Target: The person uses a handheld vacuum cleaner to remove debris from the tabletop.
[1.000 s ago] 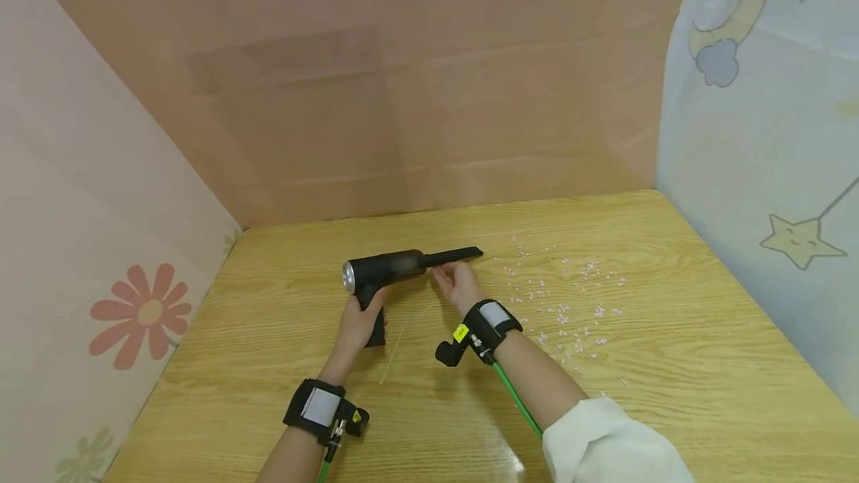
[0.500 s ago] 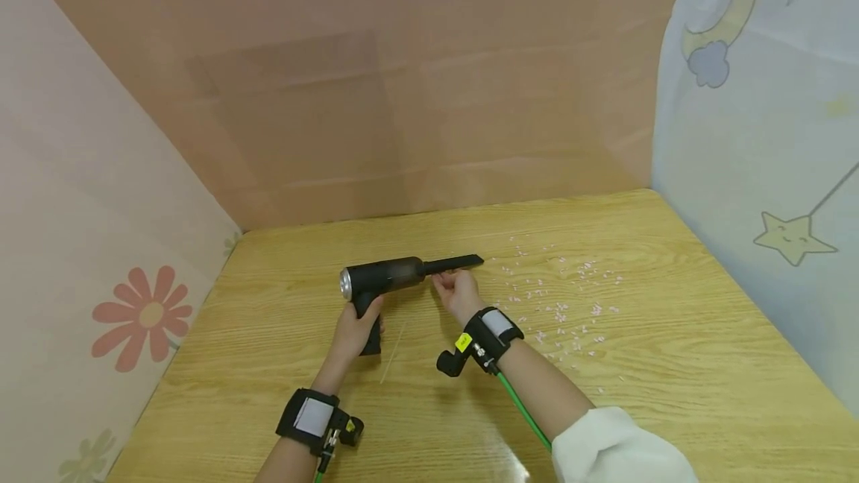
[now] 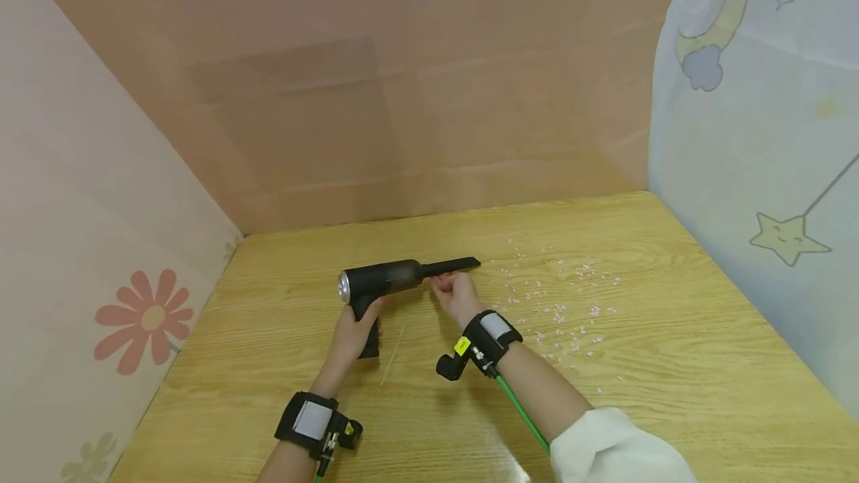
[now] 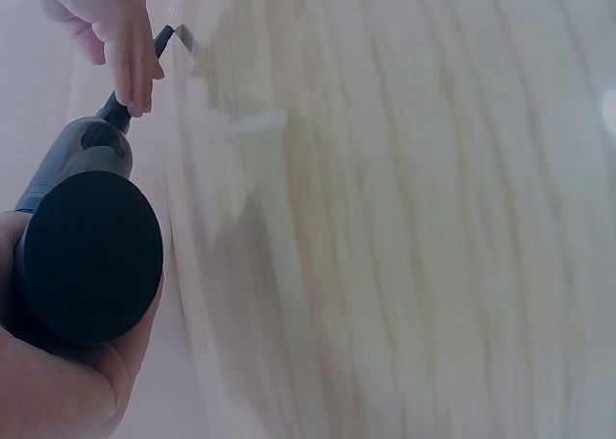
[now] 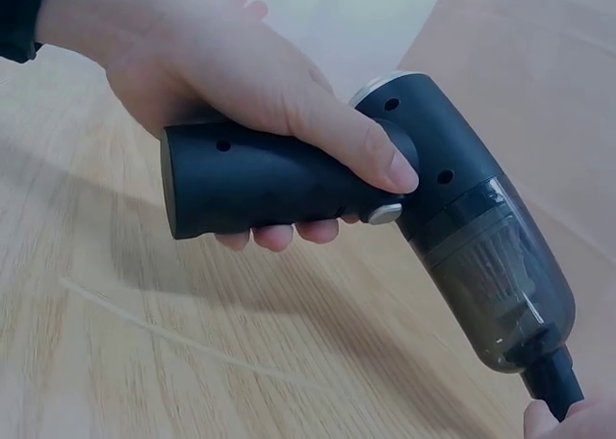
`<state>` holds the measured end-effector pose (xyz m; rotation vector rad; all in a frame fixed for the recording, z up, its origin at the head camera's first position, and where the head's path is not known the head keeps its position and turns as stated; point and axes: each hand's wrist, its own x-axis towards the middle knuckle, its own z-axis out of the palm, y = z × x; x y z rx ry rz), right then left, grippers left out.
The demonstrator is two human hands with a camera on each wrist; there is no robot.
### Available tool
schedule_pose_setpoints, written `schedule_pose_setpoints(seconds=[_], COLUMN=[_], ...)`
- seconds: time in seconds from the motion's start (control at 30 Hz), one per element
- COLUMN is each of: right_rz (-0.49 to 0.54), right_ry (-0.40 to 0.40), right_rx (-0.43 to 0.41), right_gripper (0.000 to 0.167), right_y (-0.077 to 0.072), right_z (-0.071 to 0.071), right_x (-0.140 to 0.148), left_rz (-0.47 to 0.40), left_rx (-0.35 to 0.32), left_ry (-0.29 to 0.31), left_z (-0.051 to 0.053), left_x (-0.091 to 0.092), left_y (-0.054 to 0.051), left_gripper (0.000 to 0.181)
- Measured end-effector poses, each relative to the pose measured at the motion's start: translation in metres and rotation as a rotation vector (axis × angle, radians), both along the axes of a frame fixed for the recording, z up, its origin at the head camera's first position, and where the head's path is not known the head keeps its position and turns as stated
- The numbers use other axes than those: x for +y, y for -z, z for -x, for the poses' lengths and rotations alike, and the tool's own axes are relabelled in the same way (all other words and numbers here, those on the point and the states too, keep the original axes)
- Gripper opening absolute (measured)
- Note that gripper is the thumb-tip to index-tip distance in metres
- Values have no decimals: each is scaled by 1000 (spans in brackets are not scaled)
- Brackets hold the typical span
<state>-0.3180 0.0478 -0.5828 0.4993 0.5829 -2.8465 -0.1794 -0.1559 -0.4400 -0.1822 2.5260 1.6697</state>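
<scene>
My left hand (image 3: 356, 330) grips the handle of a black handheld vacuum cleaner (image 3: 385, 278), its thumb near a silver button (image 5: 386, 214) in the right wrist view. The vacuum has a silver rear end and a smoky clear dust cup (image 5: 505, 275) with a filter inside. A slim black nozzle (image 3: 450, 266) extends from its front, pointing right. My right hand (image 3: 459, 297) pinches the nozzle near its base from the near side; part of that hold is hidden. In the left wrist view, the handle's round end (image 4: 91, 258) faces the camera.
Many small pale pink bits (image 3: 560, 311) lie scattered over the right side of the wooden table (image 3: 241, 341). One thin pale strip (image 3: 392, 355) lies between the forearms. A tan curtain (image 3: 429, 95) stands behind, with printed cloths at left and right.
The vacuum cleaner and both hands have sunk slightly toward the near side in the head view. Each hand keeps its hold. The head view has shifted a little.
</scene>
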Motion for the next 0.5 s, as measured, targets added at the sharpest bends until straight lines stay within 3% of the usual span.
schedule_pose_setpoints(seconds=[0.07,0.1,0.3,0.4,0.5], right_rz=[2,-2,-99,-117,-124], right_ry=[-17,-16,-28,-62,-109], right_rx=[18,4,-76,-57,-28], right_gripper=[91,89,72,71,73], right_y=[-7,-20,-124,-146,-154], right_z=[-5,-11,-69,-83,-87], right_x=[-6,-10,-36,-40,-43], left_rz=[15,23,26,14,22], left_rx=[-2,-5,-29,-38,-36], left_ry=[-9,-14,-50,-60,-71], left_z=[-1,-2,-7,-8,-8], left_x=[-4,-7,-22,-27,-31], left_y=[-1,-1,-4,-4,-5], left_gripper=[43,44,45,45,46])
